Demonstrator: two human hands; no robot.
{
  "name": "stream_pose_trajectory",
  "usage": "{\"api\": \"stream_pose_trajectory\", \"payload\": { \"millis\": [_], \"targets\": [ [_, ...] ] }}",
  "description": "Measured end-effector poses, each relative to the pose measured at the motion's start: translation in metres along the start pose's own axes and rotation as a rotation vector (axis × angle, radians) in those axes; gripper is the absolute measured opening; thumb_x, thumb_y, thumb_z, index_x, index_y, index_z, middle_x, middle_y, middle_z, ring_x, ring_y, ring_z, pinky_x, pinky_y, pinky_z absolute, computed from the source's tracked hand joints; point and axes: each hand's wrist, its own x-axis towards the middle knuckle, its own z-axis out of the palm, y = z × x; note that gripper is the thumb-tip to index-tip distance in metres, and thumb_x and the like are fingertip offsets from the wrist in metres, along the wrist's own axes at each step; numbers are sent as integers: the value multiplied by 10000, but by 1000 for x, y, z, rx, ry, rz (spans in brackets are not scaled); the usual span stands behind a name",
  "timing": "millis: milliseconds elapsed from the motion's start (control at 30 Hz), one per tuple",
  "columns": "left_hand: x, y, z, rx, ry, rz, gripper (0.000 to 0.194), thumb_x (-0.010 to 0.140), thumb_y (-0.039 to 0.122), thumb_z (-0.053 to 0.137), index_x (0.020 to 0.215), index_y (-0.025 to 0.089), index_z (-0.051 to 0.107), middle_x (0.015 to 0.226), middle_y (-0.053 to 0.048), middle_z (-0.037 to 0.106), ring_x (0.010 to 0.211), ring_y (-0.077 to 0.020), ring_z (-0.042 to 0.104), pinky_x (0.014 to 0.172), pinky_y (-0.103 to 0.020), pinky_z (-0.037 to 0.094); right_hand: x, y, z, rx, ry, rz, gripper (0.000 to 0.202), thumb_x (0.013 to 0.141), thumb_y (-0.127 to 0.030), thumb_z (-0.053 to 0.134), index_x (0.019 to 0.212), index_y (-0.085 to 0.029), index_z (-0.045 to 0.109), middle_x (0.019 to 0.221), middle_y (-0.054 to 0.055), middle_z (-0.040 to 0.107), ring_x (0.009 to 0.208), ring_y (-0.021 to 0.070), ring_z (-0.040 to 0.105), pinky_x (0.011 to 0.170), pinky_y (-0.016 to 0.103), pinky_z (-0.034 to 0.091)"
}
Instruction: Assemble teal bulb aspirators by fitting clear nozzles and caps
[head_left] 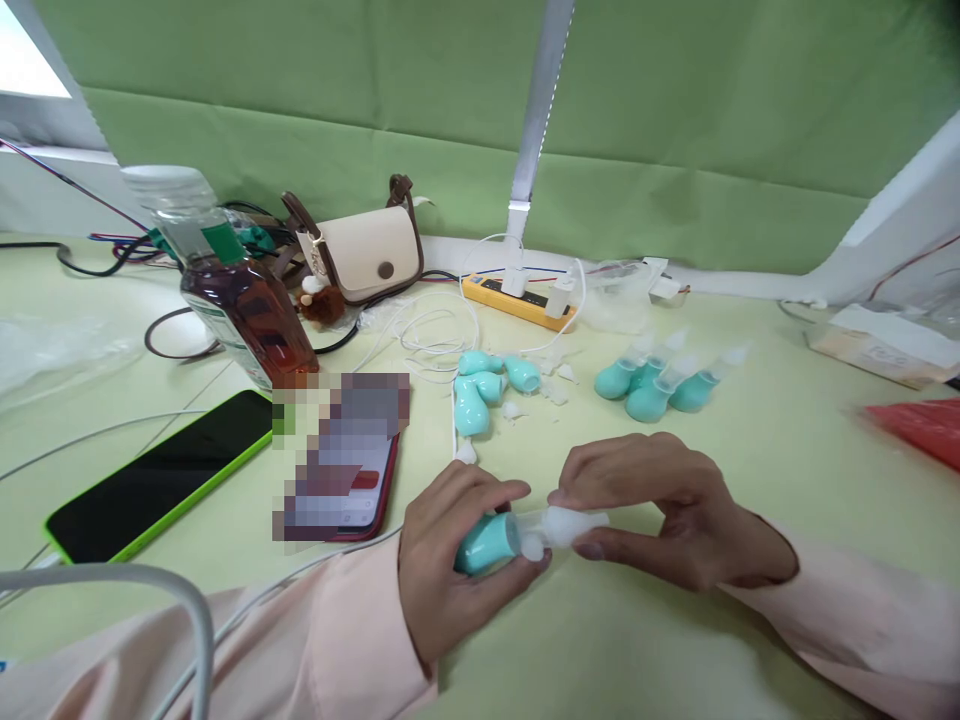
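My left hand point(431, 560) is wrapped around a teal squeeze bulb point(489, 543), which looks like part of a nasal aspirator. A clear neck sticks out of the bulb towards the right. There my right hand point(682, 500) pinches a translucent white soft tip point(571, 525) between thumb and fingers. A small rounded white piece point(532, 546) hangs just below the neck, close to my left thumb. Beyond my hands lie several loose teal bulbs point(472, 408) with small white pieces point(514, 411) beside them. Farther right, several teal bulbs with clear pointed tips point(649, 398) stand grouped together.
On the left are a green-edged phone point(161, 480), a red-cased phone point(352, 490) and a tall bottle of brown liquid point(244, 310). Behind sit a cream handbag point(367, 255) and a yellow power strip point(517, 302). A white cable point(187, 600) crosses my left sleeve. Something red point(919, 425) lies far right.
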Motion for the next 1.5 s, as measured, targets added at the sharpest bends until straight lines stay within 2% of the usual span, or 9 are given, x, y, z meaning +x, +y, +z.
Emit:
{"api": "stream_pose_trajectory", "payload": {
  "millis": [100,500,733,900,1033,1233,1333,1433,1500],
  "targets": [
    [-1,-1,0,-45,-68,-12,223,685,228,613,892,160,566,710,-43,576,631,-137,513,560,-243,413,1,-3,-6,-7,-76,-46,478,670,-82,614,1093,-286,528,695,9,635,642,134,551,579,266,468],
    [-2,-3,1,50,-118,63,192,765,259,522,886,137,606,600,-38,579,524,-113,477,483,-222,361,0,3,-8,32,-167,117,246,692,-151,602,916,-248,636,645,0,641,531,93,551,505,204,438],
    [-3,-3,-1,52,-128,52,131,756,193,532,869,157,586,664,-45,610,542,-117,494,504,-229,373,2,4,-2,101,-113,172,175,681,-149,608,837,-206,663,591,5,636,483,80,534,478,189,437],
    [0,-1,0,43,-139,-31,120,754,224,527,828,162,598,628,-26,614,543,-115,523,514,-220,396,-1,9,6,212,13,276,101,658,-188,630,752,-176,665,555,2,638,446,81,532,453,194,457],
    [1,-2,3,-14,-142,-141,131,708,242,579,820,175,597,709,-23,651,619,-134,579,591,-232,445,0,13,3,301,-45,393,63,645,-188,643,700,-163,664,594,6,655,472,89,562,464,200,480],
    [1,-3,3,-108,-122,-207,391,676,255,616,1049,196,517,895,-44,631,805,-171,564,727,-300,451,2,5,-39,43,-165,451,81,627,-182,657,698,-210,683,549,-12,641,485,93,574,429,174,463],
    [3,-2,3,-141,-122,-216,241,723,202,551,962,184,543,900,-42,610,821,-160,541,730,-293,438,-3,-1,-77,-214,-246,477,41,624,-197,646,631,-183,684,554,-2,636,518,71,577,459,136,447],
    [4,-3,5,-159,-128,-236,135,754,149,476,857,172,560,848,-40,600,794,-153,534,708,-282,429,-13,-1,-114,-446,-352,615,137,538,-221,675,653,-150,695,644,9,657,550,65,585,474,120,409],
    [4,-4,6,-165,-129,-229,134,750,124,457,820,168,563,830,-40,592,778,-153,531,697,-281,423,-21,3,-133,-576,-364,725,203,580,-265,611,657,-96,690,574,-16,626,524,46,562,433,132,340]
  ]
}}
